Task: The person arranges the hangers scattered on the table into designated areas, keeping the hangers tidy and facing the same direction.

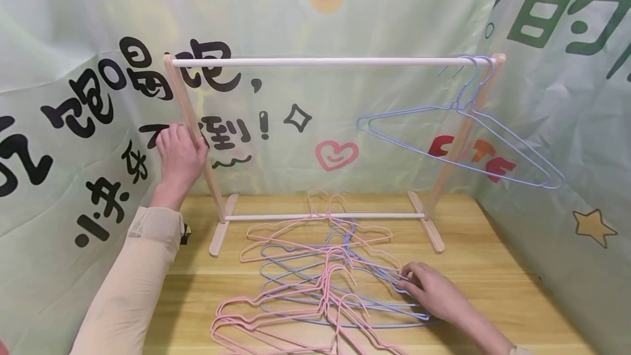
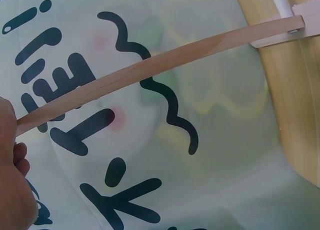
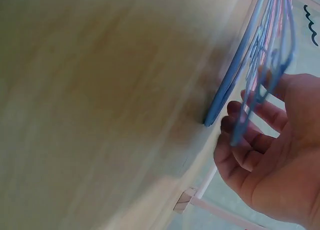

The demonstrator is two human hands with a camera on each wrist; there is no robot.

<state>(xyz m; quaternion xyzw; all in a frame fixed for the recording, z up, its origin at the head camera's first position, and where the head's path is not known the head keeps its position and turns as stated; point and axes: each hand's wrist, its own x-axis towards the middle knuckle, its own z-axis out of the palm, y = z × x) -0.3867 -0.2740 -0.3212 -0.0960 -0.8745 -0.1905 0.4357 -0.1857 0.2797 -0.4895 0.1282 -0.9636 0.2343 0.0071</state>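
My left hand [image 1: 178, 155] grips the left wooden post of a clothes rack [image 1: 335, 62]; at the edge of the left wrist view the hand [image 2: 17, 175] is only partly visible beside the slanting post [image 2: 165, 62]. On the table, my right hand [image 1: 434, 292] pinches a blue clothes hanger [image 1: 389, 276] near its right end. In the right wrist view, curled fingers [image 3: 247, 140] are around the ends of blue hangers [image 3: 250, 99], some raised off the wood. Pink hangers [image 1: 266, 316] overlap the blue ones in a pile. Two blue hangers [image 1: 419, 149] hang at the rail's right end.
The rack stands on wooden feet [image 1: 426, 223] at the back of the wooden table [image 1: 493, 300], with a white lower bar [image 1: 276, 217] between them. More pink hangers [image 1: 315, 229] lie against that bar. A printed cloth [image 1: 276, 21] encloses the back and sides.
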